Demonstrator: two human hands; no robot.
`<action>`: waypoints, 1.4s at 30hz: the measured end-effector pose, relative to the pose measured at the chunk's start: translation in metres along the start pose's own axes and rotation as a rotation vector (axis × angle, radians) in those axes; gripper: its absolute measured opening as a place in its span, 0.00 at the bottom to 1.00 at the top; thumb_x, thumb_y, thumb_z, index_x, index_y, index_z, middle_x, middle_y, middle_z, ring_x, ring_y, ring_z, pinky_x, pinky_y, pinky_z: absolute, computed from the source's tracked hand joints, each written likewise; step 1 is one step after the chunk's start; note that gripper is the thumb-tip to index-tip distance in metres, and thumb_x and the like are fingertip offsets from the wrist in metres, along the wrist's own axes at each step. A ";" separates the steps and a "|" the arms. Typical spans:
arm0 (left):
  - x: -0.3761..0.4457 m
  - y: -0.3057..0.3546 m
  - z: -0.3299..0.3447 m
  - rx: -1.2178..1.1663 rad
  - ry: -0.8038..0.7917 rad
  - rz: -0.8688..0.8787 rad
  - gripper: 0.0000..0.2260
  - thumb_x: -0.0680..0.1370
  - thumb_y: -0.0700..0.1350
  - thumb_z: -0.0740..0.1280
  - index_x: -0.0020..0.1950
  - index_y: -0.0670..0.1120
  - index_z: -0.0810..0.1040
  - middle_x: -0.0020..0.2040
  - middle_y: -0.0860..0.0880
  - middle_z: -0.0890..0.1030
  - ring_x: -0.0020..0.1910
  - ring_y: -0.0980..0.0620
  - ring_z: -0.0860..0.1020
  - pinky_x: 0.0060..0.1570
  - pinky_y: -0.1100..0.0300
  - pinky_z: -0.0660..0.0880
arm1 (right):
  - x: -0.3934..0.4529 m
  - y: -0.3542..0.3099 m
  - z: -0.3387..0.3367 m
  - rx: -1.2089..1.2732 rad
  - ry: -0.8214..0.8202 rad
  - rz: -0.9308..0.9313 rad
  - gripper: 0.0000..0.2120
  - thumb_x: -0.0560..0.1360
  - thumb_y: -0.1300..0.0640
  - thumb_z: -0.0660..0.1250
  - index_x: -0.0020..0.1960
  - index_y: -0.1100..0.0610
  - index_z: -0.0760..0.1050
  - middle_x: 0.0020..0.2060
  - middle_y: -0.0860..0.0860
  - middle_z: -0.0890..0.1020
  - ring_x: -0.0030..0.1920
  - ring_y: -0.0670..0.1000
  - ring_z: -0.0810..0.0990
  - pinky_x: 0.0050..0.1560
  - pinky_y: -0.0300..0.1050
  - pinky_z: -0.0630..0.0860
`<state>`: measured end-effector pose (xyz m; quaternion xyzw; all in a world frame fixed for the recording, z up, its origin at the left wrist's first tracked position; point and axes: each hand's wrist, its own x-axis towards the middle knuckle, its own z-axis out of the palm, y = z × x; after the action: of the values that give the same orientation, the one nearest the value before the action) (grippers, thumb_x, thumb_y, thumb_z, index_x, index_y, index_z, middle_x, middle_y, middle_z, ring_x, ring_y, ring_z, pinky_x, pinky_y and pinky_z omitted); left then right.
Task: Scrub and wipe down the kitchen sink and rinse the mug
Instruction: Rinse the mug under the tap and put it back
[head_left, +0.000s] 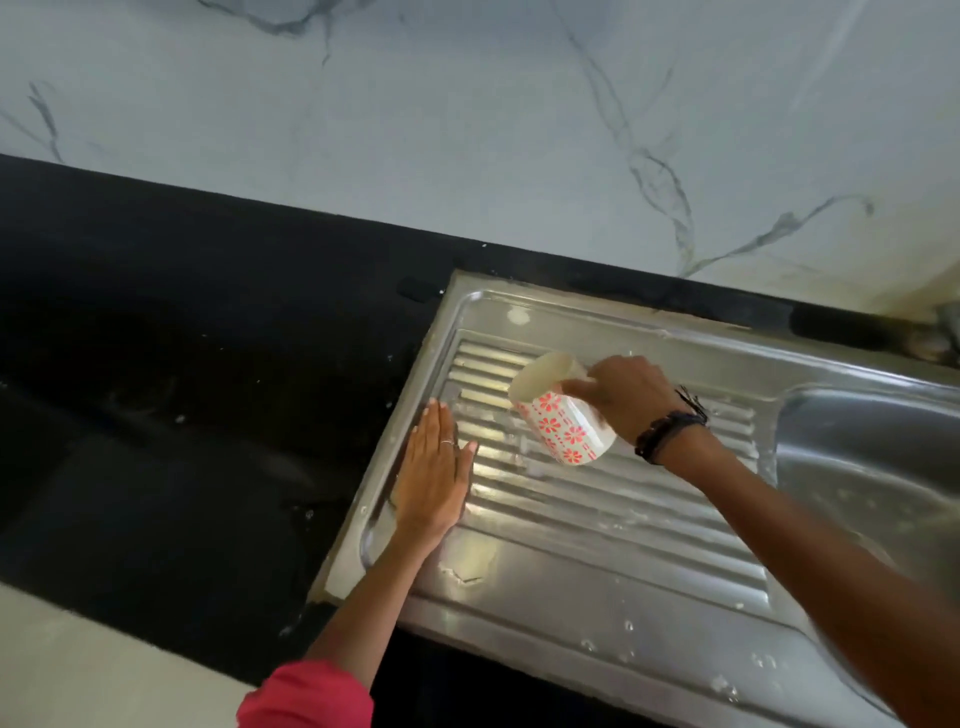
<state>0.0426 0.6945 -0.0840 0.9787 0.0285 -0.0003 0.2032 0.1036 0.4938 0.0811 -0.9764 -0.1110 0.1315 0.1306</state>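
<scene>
On the ribbed stainless-steel drainboard, a tilted white mug with red flowers and the right hand are blocking the far ribs; the left hand is covering its left edge. Near ribs are lying open.

A black bench runs along under a pale marble wall. A shiny steel sink is set into the bench. Its flat draining part has long ridges, and the deep bowl sits to the right of the ridges. Small drops and white soapy bits lie on the steel near the front of the ridges. The left hand lies flat, fingers straight, on the left end of the ridges. A few tiny white specks dot the black bench just left of the sink.
</scene>
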 end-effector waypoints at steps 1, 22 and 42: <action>0.010 0.002 -0.001 -0.013 -0.003 0.006 0.37 0.74 0.64 0.32 0.76 0.42 0.44 0.77 0.44 0.47 0.76 0.53 0.45 0.71 0.63 0.39 | 0.006 0.004 -0.001 -0.001 0.009 0.017 0.22 0.78 0.42 0.58 0.33 0.58 0.67 0.28 0.48 0.68 0.35 0.52 0.71 0.28 0.37 0.58; 0.173 0.029 0.009 0.091 0.077 -0.064 0.34 0.80 0.59 0.48 0.76 0.38 0.43 0.76 0.39 0.45 0.76 0.44 0.43 0.73 0.53 0.38 | 0.134 -0.006 -0.036 -0.347 -0.002 -0.198 0.23 0.78 0.40 0.56 0.52 0.59 0.77 0.47 0.53 0.81 0.40 0.52 0.77 0.37 0.42 0.68; 0.208 0.085 0.037 0.037 -0.102 0.277 0.29 0.80 0.58 0.45 0.76 0.44 0.42 0.77 0.45 0.40 0.76 0.49 0.40 0.74 0.54 0.40 | 0.150 0.045 -0.066 -0.451 0.053 -0.060 0.23 0.77 0.40 0.57 0.51 0.59 0.77 0.40 0.52 0.77 0.36 0.52 0.73 0.27 0.39 0.61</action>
<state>0.2552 0.6138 -0.0870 0.9755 -0.1174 -0.0224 0.1846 0.2716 0.4743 0.0961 -0.9802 -0.1632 0.0734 -0.0844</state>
